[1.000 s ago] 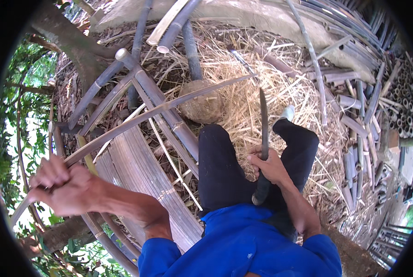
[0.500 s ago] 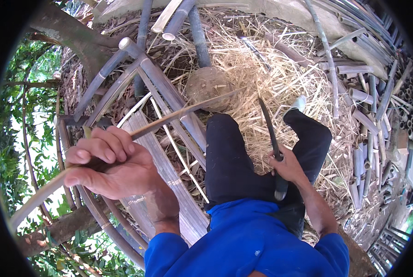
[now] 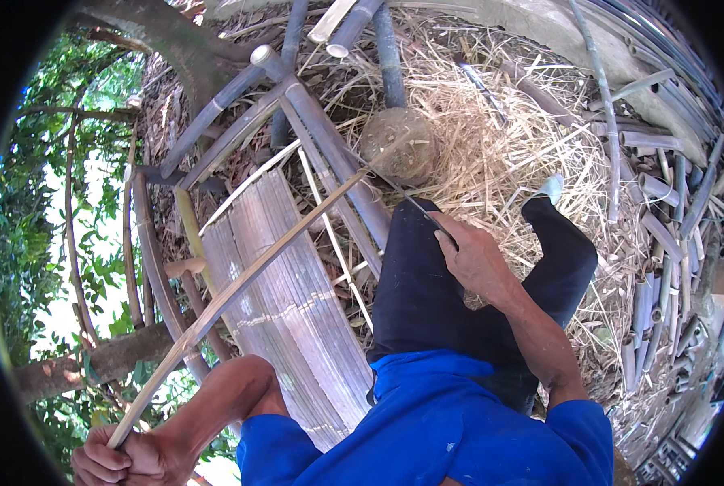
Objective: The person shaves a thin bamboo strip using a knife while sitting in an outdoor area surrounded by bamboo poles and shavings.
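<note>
My left hand (image 3: 127, 460), low at the far left, is closed round the near end of a long split bamboo strip (image 3: 249, 274). From there the strip slants up and right toward the middle, across a slatted bamboo panel (image 3: 285, 296). My right hand (image 3: 479, 255) grips a long-bladed knife above my right-of-centre lap; most of its handle is hidden by the fingers. The thin dark blade (image 3: 411, 201) points up and left, and its outer part meets or crosses the strip's far end. Whether the edge bites into the bamboo, I cannot tell.
A round wooden block (image 3: 398, 146) stands just beyond my knees. Pale shavings (image 3: 491, 138) cover the ground around it. Thick bamboo poles (image 3: 321, 134) form a frame at the upper left. Cut bamboo pieces (image 3: 657, 227) are stacked along the right.
My left hand has pulled down and left, now gripping the strip's end. My right hand has risen leftward, swinging the knife's blade from upright to slanting left, onto the strip's far end.
</note>
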A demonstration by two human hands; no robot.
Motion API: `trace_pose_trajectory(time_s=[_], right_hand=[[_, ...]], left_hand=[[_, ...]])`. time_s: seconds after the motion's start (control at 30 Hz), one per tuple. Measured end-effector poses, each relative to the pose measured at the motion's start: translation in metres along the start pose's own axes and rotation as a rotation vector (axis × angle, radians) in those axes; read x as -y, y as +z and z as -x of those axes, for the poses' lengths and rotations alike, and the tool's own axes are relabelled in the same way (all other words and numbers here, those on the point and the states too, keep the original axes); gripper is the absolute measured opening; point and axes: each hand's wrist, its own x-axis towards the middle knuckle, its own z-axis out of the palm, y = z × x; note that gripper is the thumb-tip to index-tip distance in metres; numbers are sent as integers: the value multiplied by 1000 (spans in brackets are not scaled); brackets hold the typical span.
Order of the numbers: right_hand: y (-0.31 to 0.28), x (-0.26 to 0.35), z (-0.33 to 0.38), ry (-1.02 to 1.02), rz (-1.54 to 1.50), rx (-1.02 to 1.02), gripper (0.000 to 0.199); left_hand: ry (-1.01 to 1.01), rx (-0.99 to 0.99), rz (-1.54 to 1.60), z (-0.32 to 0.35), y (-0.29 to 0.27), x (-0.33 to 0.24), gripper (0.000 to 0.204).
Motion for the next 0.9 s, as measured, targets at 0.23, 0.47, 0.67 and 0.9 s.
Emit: trace_pose_trajectory(time_s=[0.23,0.47,0.67,0.9], right_hand=[[2,7,22,-5,-134,-33,34],[-12,58,48,-107,75,-112,25],[-26,135,81,-404,25,-176,16],[-41,176,136,-772,100,-356,14]], left_hand=[[19,-8,-177,58,42,63,32],[65,-99,-258,99,94,55,34],[437,-180,-802,110,102,50,31],[475,-321,-844,134,116,45,33]])
